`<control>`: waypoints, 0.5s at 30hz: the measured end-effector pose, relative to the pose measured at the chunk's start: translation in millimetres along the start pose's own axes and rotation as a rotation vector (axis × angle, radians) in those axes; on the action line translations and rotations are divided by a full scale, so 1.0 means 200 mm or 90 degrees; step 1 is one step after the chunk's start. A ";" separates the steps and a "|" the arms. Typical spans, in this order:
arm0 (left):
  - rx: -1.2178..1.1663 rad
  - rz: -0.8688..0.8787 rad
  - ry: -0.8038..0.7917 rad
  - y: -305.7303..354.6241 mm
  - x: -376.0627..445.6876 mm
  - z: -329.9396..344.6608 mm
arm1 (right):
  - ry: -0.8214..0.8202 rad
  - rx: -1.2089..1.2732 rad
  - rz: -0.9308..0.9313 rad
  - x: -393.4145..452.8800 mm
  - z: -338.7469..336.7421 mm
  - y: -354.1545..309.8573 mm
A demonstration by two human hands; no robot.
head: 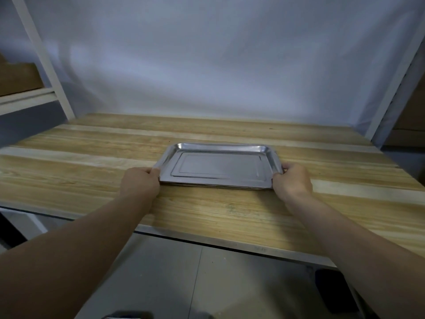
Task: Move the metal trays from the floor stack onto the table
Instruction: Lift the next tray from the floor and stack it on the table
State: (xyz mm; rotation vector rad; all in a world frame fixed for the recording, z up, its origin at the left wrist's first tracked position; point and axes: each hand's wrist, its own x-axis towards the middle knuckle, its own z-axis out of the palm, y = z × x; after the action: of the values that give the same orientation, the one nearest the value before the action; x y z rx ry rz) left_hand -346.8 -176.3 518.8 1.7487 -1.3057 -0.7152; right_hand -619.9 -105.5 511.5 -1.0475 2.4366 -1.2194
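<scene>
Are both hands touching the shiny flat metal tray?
Touching. The head view shows the left hand and right hand gripping the shiny flat metal tray by its short ends.

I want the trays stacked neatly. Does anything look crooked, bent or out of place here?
Nothing stands out. The tray lies flat on the table, roughly square to its front edge, with the left hand and right hand gripping its short ends. No dents show. More rims seem to sit under it, aligned.

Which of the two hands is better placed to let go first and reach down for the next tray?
Neither clearly. The left hand and the right hand grip opposite short ends of the rectangular shiny metal tray on the wooden table, equally near its front edge. The floor stack is not visible.
</scene>
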 end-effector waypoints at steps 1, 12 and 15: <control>0.002 0.002 -0.005 0.00 0.00 0.00 | 0.006 -0.012 -0.004 0.00 0.00 0.00; 0.064 0.011 -0.046 -0.03 0.04 0.03 | 0.044 -0.171 -0.058 -0.03 0.01 0.00; 0.079 0.030 -0.062 -0.04 0.03 0.03 | 0.049 -0.240 -0.197 -0.09 0.02 -0.02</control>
State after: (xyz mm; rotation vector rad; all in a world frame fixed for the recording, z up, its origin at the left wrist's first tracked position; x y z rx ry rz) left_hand -346.7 -182.1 508.3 1.7942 -1.4806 -0.7128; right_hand -602.4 -97.0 511.0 -1.5542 2.7062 -0.9057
